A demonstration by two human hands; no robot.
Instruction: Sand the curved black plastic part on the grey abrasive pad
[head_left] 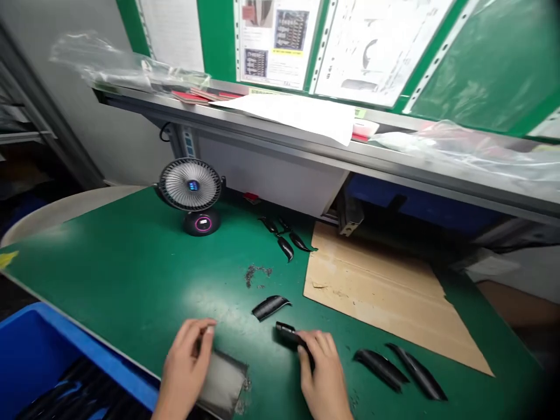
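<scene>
presently on the green tabletop (pixel 131 268):
left hand (pixel 186 361): fingers curled, resting on a grey abrasive sheet (pixel 223 382) at the near edge.
right hand (pixel 321 373): closed around a small black tool (pixel 289 333), its tip pointing left.
curved black part (pixel 270 305): lying loose just beyond both hands.
two long black parts (pixel 400 370): right of the right hand, side by side.
cardboard sheet (pixel 385 291): flat, farther right.
small fan (pixel 192 192): upright at the back left.
blue bin (pixel 39 361): near left corner.
</scene>
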